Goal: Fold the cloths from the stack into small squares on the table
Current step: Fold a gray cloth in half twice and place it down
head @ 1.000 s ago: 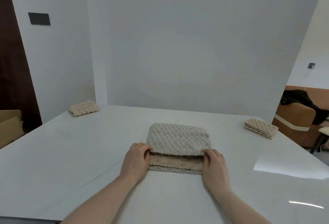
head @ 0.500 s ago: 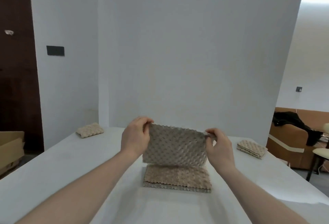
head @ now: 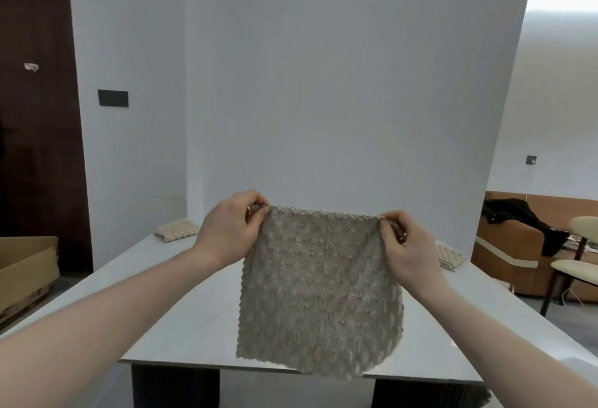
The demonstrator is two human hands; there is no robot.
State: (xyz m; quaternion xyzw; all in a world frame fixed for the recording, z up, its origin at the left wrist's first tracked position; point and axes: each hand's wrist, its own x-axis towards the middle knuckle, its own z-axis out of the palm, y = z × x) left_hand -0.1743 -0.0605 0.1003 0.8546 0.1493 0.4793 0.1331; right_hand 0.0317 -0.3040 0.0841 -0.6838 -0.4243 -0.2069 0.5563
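A grey-beige bumpy cloth (head: 320,291) hangs unfolded in the air above the white table (head: 181,320). My left hand (head: 229,232) pinches its top left corner. My right hand (head: 404,249) pinches its top right corner. The cloth hangs flat and hides the stack of cloths on the table behind it. A folded beige cloth (head: 177,229) lies at the table's far left corner. Another folded cloth (head: 449,257) lies at the far right, partly behind my right hand.
A white wall stands just behind the table. A cardboard box (head: 26,271) sits on the floor at the left. At the right are a pale chair (head: 579,265) and a brown sofa (head: 517,245) with a black garment on it.
Both hands took the top cloth off the stack, raised it, and it has dropped open to full size. The camera has tilted upward.
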